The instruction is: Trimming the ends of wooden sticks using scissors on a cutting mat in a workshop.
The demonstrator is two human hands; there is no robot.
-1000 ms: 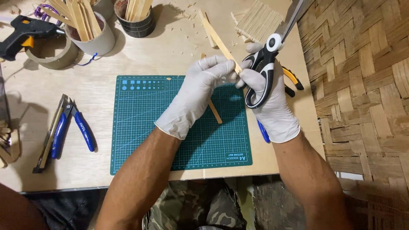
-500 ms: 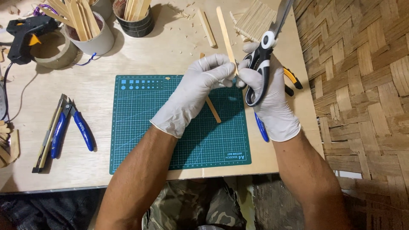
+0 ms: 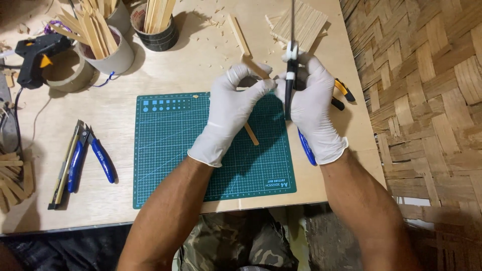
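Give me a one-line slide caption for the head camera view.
White-gloved left hand steadies a flat wooden craft stick while the gloved right hand works black-handled scissors above a green cutting mat.

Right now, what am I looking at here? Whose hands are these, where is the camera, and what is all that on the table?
There is no machine: a person wearing white gloves works at a wooden table. The one camera sits on the person's head, looking down. The left hand pinches a thin wooden stick; the right hand holds scissors, blades pointing away. Under the hands lies a green cutting mat. On the left lie blue-handled pliers, a black glue gun and cups of sticks.
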